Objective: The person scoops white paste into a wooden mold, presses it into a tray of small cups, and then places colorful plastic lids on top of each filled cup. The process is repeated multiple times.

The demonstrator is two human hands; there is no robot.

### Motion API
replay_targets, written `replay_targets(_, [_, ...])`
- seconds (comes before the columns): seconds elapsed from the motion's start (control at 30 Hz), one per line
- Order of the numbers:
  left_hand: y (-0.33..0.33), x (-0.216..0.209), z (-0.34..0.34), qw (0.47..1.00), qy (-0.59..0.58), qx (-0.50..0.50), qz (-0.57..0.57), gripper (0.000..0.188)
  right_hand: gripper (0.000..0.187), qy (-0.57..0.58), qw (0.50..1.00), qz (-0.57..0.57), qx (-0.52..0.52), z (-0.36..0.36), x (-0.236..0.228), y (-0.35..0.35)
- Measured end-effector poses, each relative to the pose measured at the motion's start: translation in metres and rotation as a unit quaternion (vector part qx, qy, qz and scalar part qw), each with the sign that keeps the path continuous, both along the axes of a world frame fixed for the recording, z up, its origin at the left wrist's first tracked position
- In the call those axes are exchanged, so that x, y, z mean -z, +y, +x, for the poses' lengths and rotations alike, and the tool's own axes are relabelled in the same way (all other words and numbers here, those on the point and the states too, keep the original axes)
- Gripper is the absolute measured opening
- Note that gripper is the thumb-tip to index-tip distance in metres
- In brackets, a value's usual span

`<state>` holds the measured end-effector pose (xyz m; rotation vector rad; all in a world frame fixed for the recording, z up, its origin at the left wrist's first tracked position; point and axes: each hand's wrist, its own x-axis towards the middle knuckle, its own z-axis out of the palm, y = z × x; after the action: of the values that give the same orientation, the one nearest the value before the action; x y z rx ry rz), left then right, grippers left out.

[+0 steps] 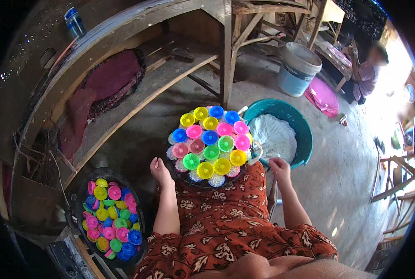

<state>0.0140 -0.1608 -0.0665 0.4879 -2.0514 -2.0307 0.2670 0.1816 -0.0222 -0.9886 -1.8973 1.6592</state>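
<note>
On my lap rests a round dark tray (189, 180) packed with small fluted cup moulds (210, 137) in yellow, blue, pink and green, with pale, clear-looking cups beneath them. My left hand (160, 172) hovers at the tray's left side, its fingers loosely curled and no object showing in them. To the right, my right hand (280, 169) is closed in a pinch by the near rim of a teal basin (305, 139); whatever its fingers hold is hidden. White powder (275, 137) fills much of the basin. A white strap-like piece (257, 153) lies between tray and basin.
A dark oval tub (140, 218) of loose coloured moulds stands at lower left. Wooden shelving (161, 83) with purple cloth (112, 79) and a bottle (75, 23) runs along the left. Farther off are a bucket (299, 69), pink cloth (321, 96) and a seated person (372, 76).
</note>
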Motion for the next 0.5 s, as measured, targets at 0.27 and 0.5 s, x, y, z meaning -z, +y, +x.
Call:
replay_targets(0.27, [-0.022, 0.029, 0.043, 0.963, -0.194, 0.029, 0.185, 0.053, 0.039, -0.013, 0.953, -0.297, -0.054, -0.007, 0.037, -0.054])
replay_targets(0.5, [0.001, 0.021, 0.058, 0.822, -0.271, 0.134, 0.484, 0.062, 0.043, 0.043, 0.927, -0.37, -0.049, -0.03, 0.041, -0.061])
